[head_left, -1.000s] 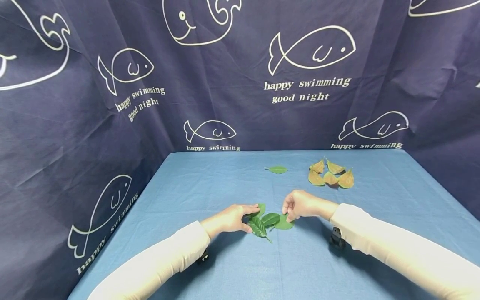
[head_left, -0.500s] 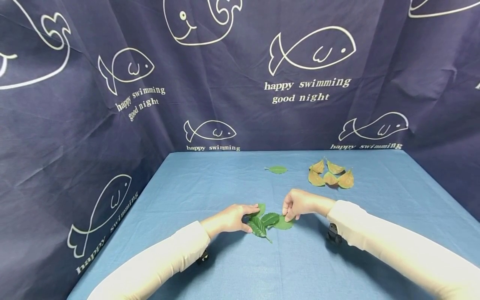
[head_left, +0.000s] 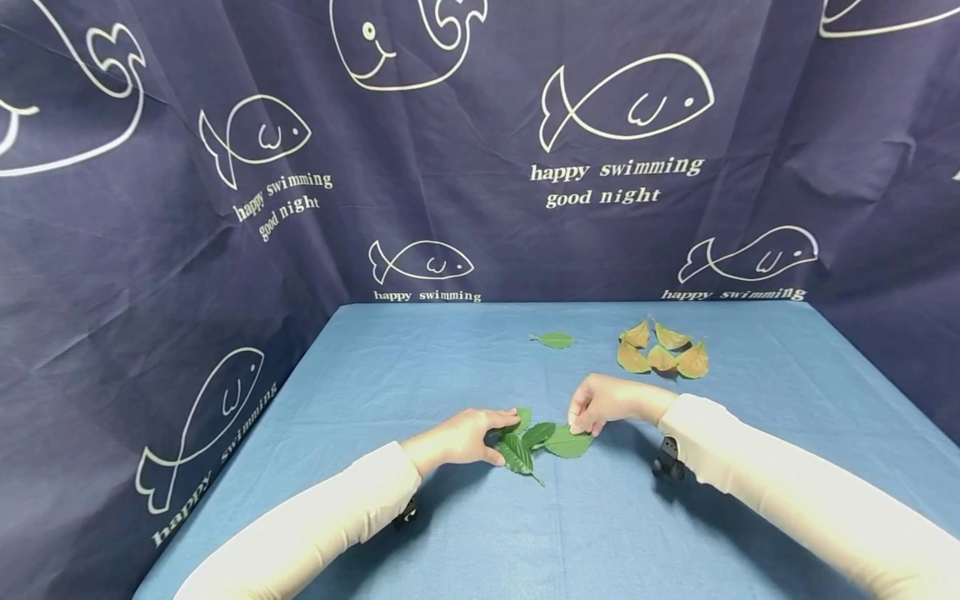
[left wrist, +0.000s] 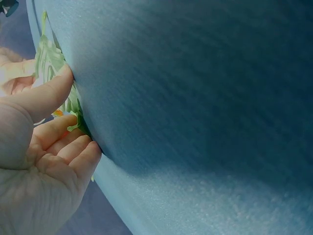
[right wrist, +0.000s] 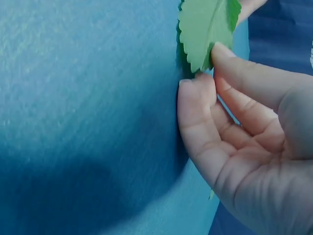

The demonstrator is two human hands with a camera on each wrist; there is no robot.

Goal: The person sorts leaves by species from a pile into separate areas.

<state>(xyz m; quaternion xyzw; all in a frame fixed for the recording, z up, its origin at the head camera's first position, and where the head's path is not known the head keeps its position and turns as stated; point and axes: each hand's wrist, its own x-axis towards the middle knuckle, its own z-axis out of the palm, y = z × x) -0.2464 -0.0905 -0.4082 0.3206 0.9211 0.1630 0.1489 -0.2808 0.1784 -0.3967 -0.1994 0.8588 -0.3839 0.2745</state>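
In the head view several green leaves lie in a small cluster at the middle of the blue table. My left hand (head_left: 468, 436) rests over the left side of the cluster, thumb on a dark ribbed leaf (head_left: 515, 454), fingertips on a lighter leaf (head_left: 524, 419) behind it. A small dark leaf (head_left: 539, 434) lies between the two hands. At the cluster's right end my right hand (head_left: 603, 402) pinches the edge of a green leaf (head_left: 567, 442). The right wrist view shows this leaf's toothed edge (right wrist: 205, 34) by the thumb and a fingertip.
A single green leaf (head_left: 556, 340) lies farther back. To its right, several yellow-brown leaves (head_left: 662, 357) form a group. The blue tablecloth (head_left: 420, 367) ends against a dark fish-printed curtain (head_left: 495, 183) behind and at the sides.
My right hand has shifted slightly away from me, and more of the leaf it pinches shows beside the small dark leaf. My left hand stays in place.
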